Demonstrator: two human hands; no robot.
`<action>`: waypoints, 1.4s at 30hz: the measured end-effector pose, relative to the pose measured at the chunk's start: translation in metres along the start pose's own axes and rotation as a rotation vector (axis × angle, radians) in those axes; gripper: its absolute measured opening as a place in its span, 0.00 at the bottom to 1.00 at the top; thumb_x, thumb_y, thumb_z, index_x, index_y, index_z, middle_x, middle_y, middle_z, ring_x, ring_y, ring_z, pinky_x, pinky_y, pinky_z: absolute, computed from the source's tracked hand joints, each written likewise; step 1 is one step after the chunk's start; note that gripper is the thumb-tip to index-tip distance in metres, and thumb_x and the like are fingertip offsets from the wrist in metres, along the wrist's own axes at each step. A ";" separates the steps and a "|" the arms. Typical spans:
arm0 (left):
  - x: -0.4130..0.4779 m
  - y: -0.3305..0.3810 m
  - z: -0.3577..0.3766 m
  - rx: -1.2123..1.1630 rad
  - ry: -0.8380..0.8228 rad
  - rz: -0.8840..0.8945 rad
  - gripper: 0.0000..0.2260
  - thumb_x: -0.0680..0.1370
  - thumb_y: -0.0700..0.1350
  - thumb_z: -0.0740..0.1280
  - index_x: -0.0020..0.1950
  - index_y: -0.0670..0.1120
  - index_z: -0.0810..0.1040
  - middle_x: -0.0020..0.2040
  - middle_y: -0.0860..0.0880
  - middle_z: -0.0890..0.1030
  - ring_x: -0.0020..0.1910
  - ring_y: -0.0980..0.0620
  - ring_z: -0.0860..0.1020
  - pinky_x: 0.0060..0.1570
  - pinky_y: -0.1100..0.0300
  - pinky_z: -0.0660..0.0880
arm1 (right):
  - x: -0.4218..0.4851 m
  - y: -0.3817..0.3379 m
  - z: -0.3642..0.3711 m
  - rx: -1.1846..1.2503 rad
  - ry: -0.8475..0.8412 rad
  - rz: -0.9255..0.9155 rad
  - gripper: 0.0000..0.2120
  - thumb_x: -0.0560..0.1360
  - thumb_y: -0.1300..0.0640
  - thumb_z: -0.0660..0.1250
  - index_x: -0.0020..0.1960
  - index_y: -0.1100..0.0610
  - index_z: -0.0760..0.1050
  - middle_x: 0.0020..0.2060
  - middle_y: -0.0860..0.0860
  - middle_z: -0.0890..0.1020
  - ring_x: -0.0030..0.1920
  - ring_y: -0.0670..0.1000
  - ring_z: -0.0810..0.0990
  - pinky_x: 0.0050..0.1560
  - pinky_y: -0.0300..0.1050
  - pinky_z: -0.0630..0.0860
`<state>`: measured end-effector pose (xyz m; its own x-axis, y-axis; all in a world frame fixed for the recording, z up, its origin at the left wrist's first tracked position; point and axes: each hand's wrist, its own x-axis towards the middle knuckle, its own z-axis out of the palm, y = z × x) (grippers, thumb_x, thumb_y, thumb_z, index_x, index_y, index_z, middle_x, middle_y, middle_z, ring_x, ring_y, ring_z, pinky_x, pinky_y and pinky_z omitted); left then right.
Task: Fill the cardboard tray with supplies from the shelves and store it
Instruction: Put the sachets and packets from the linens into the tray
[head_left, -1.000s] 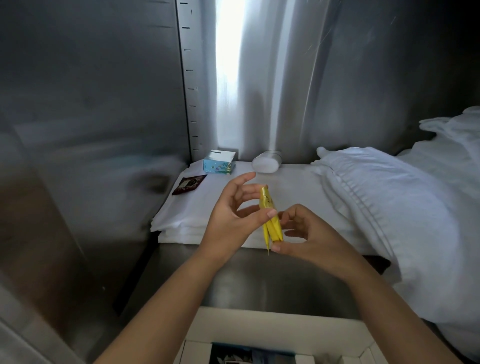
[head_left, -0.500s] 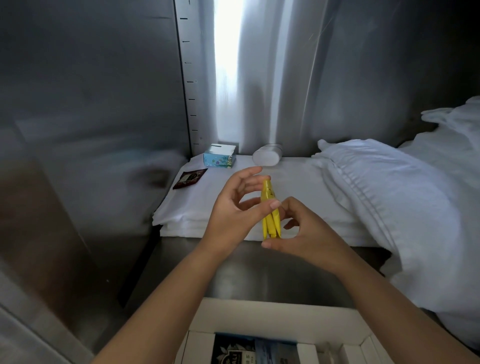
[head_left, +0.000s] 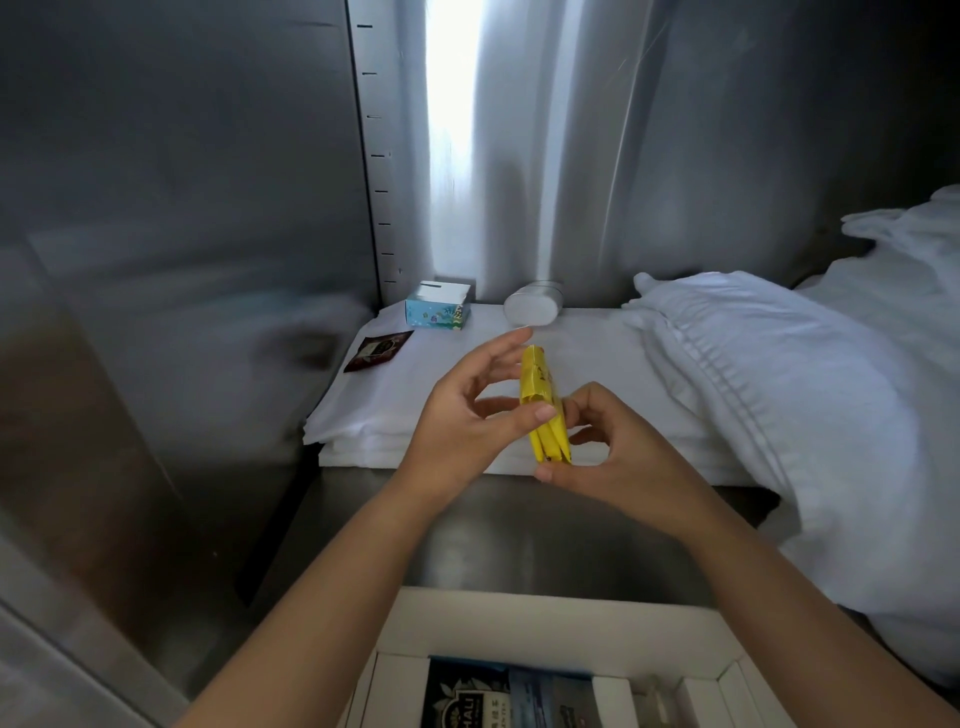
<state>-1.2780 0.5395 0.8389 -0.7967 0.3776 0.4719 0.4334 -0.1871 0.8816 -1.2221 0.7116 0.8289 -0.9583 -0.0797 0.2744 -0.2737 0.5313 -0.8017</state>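
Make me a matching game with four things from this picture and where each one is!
Things:
1. yellow packets
2. blue patterned box
3. dark brown sachet
4. cardboard tray

Places:
A. lying flat on the left part of the folded white linen
B. at the bottom of the view, below the arms
C. held between the left hand and the right hand
D. standing at the back of the linen, near the metal corner

Pairs: 1-C, 2-D, 3-A, 4-B
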 end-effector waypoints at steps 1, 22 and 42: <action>0.000 0.000 0.000 0.005 0.004 0.005 0.26 0.64 0.52 0.74 0.61 0.58 0.74 0.53 0.61 0.81 0.57 0.60 0.77 0.50 0.63 0.75 | 0.000 -0.001 0.000 0.001 -0.004 0.003 0.19 0.62 0.40 0.75 0.45 0.44 0.69 0.46 0.42 0.79 0.52 0.43 0.78 0.58 0.49 0.75; -0.001 0.004 0.001 0.011 0.021 0.007 0.24 0.64 0.51 0.75 0.59 0.58 0.76 0.55 0.53 0.80 0.57 0.58 0.77 0.51 0.63 0.75 | 0.003 -0.001 0.006 0.132 0.071 -0.009 0.26 0.59 0.42 0.78 0.50 0.44 0.69 0.51 0.42 0.81 0.55 0.43 0.80 0.58 0.43 0.76; -0.034 0.029 -0.019 0.184 -0.069 -0.051 0.27 0.66 0.53 0.74 0.64 0.56 0.73 0.62 0.61 0.77 0.58 0.57 0.77 0.60 0.49 0.75 | -0.007 -0.021 -0.001 0.044 0.033 -0.091 0.33 0.57 0.48 0.80 0.58 0.48 0.70 0.53 0.42 0.80 0.56 0.43 0.78 0.60 0.41 0.74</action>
<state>-1.2464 0.5037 0.8486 -0.7915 0.4449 0.4191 0.4682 0.0005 0.8836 -1.2094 0.7021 0.8442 -0.9262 -0.0975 0.3642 -0.3637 0.4856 -0.7949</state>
